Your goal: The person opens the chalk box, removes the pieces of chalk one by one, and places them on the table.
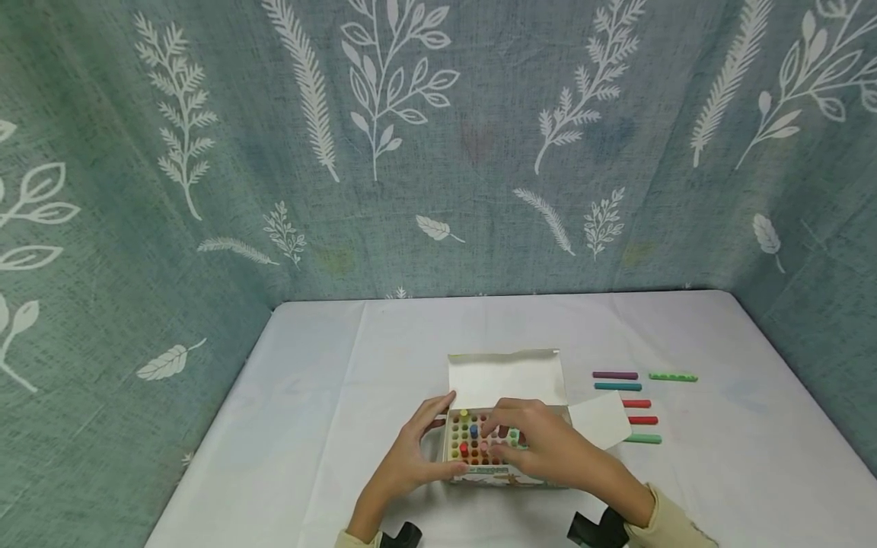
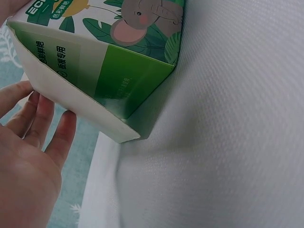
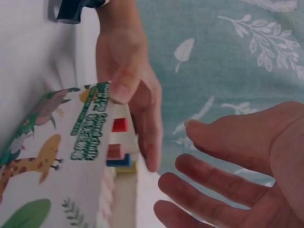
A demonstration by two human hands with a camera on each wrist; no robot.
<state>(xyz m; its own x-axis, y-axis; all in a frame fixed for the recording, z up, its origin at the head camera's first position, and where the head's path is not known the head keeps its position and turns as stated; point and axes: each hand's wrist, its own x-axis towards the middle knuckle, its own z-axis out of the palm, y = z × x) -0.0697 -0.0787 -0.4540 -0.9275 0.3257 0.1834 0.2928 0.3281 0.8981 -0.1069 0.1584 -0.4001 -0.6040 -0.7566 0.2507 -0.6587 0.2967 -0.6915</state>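
Observation:
An opened white and green chalk box (image 1: 507, 471) printed with cartoon animals stands on the table. Rows of coloured round ends show inside it. A yellow chalk stick (image 1: 464, 413), a blue chalk stick (image 1: 473, 431), a red chalk stick (image 1: 463, 449) and a pink chalk stick (image 1: 484, 447) rise above the rest. My left hand (image 1: 411, 457) holds the box's left end, thumb at the front edge, fingertips against a side flap (image 2: 85, 107). Over the box hovers my right hand (image 1: 541, 441); its thumb and fingers are apart in the right wrist view, nothing between them.
Right of the box lie several loose chalk sticks, among them a purple stick (image 1: 615, 375), a teal stick (image 1: 618, 387) and a light green stick (image 1: 674, 377). The right flap (image 1: 601, 420) partly covers some. The lid (image 1: 507, 378) leans back. Patterned curtain (image 1: 479, 228) surrounds the white table (image 1: 308, 426).

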